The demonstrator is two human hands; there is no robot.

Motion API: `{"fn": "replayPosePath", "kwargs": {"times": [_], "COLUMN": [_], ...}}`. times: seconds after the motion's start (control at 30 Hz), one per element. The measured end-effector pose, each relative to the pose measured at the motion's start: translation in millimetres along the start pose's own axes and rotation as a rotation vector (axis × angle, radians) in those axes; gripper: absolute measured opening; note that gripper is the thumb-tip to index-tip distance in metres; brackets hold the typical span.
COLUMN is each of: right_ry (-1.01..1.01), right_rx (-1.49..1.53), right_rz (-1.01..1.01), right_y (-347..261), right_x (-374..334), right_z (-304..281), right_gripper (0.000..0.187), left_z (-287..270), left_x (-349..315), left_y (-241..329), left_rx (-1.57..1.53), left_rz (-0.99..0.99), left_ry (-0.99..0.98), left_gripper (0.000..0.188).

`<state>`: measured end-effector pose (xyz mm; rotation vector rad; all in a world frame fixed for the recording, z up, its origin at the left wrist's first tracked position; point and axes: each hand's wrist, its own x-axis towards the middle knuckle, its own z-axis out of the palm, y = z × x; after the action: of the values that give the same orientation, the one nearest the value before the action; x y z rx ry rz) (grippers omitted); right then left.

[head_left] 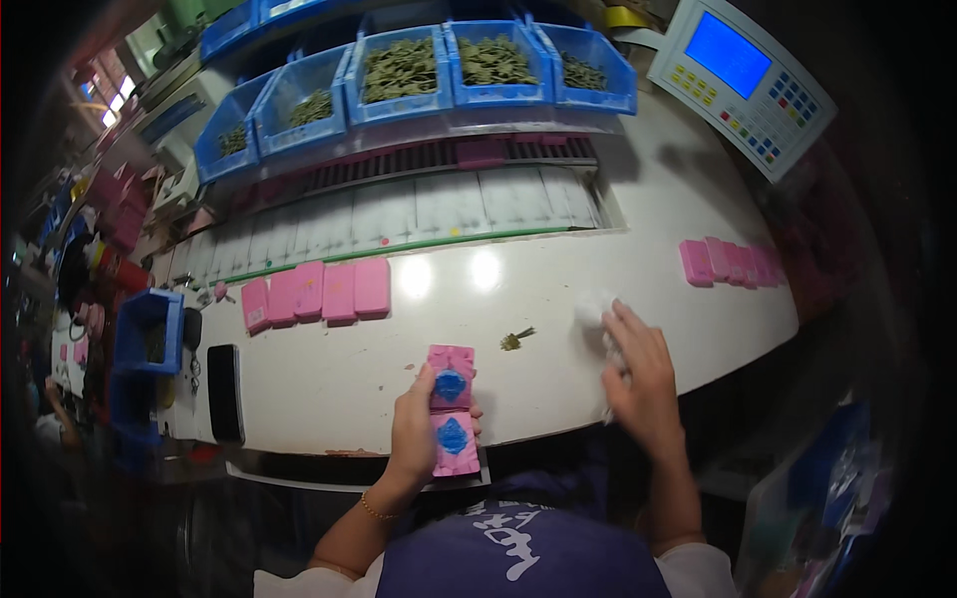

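My left hand [410, 423] grips an opened pink rubber mould [455, 414] at the front edge of the table. Its two halves are laid out one above the other, each with a blue patch in the middle. Over the table to the right, my right hand [643, 381] has its fingers curled round a soft white cloth [595, 311], smeared by motion and partly hidden by the fingers. Between the hands lies a small clump of green pieces [516, 340].
Closed pink moulds stand in a row [324, 290] at left and another [733, 262] at right. Blue bins [401, 102] of green pieces line the back, near a control panel [743, 80]. A phone [225, 394] and stacked blue bins [148, 334] sit at left.
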<state>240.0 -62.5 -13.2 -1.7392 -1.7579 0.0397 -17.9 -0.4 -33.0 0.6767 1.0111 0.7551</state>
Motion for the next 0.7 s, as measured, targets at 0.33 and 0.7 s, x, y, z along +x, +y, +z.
{"fn": "replayPosePath", "kwargs": {"times": [0.33,0.7], "right_ry": [-0.043,-0.283], "right_rx": [0.244,0.450], "right_rz": [-0.448,-0.340], "right_y": [-63,-83], "right_x": [3,-25], "right_z": [35,24], "right_gripper": [0.052,0.061], "left_z": [13,12], "left_x": [-13,-11], "left_y": [0,1], "left_rx": [0.220,0.377], "left_rz": [0.299,0.367], "left_ry": [-0.035,0.077], "left_gripper": [0.051,0.050]}}
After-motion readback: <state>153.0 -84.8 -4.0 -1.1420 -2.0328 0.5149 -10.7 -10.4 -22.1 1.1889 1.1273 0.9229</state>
